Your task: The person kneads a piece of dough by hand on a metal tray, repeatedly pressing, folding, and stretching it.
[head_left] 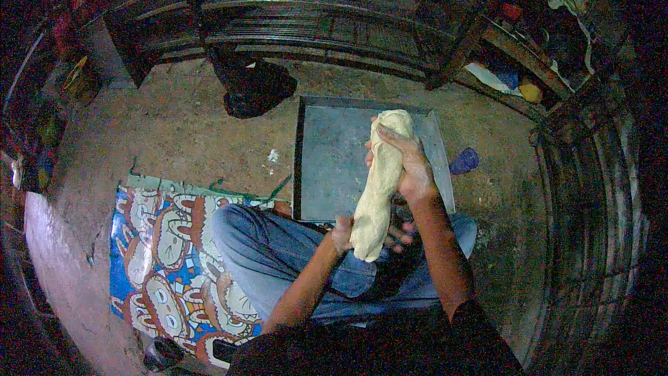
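Note:
A long, thick roll of pale dough is held up over my lap and the near part of a metal tray. Its far end is wrapped by my right hand, with the thumb across the top and fingertips showing on the left side. Under the near end lies my left hand, its thumb on the left and its fingers coming out on the right, the palm hidden by the dough. Flour whitens both hands. The shallow grey tray sits on the floor just beyond my crossed legs.
A purple cup-like object lies right of the tray. Beyond stand a dark bag and slatted racks. A patterned mat spreads at my left. White powder marks the floor.

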{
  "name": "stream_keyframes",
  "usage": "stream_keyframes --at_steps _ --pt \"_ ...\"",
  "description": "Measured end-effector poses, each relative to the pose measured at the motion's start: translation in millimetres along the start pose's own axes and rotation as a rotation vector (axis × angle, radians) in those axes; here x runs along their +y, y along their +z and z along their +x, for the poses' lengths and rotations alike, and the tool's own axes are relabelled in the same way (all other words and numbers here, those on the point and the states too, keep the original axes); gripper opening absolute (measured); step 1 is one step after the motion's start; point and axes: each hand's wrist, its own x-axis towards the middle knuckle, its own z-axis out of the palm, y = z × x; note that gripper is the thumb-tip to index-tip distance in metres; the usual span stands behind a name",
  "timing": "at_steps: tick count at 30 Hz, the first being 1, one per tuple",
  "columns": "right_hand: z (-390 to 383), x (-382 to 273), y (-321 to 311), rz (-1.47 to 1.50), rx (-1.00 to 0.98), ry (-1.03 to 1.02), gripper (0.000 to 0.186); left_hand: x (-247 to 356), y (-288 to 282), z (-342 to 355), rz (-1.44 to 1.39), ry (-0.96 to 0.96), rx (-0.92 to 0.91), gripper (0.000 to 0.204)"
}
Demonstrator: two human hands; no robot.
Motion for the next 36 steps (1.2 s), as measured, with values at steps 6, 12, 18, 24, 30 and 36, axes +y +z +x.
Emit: stream_keyframes --at_steps 6,12,18,24,30,36 --pt "35.7 35.4 -40.4 -0.019 0.127 0.004 0.020 -9.2 -12.1 -36.3 0.114 -0.293 0.455 0.057" --pt "69.4 52.7 -106.8 -0.065 0.198 0.046 0.023 -19.7 -7.6 -17.4 -0.107 -0.370 0.639 0.045" --pt "49.8 57.9 -115.1 0.109 0.148 -0.007 0.023 -32.0 13.3 -6.9 -0.118 -0.313 0.688 0.040" --pt "46.0 47.9 -107.9 0.064 0.062 0.004 0.029 -34.3 -1.2 -12.1 0.109 -0.378 0.729 0.034" --pt "73.6 36.5 -169.8 0.013 0.151 -0.038 0.037 -57.6 -13.0 4.1 -0.185 -0.233 0.673 0.053" --pt "36.9 30.6 -132.5 -0.127 -0.146 -0.197 0.063 -46.7 -22.8 -8.8 -0.512 -0.146 0.387 0.093"
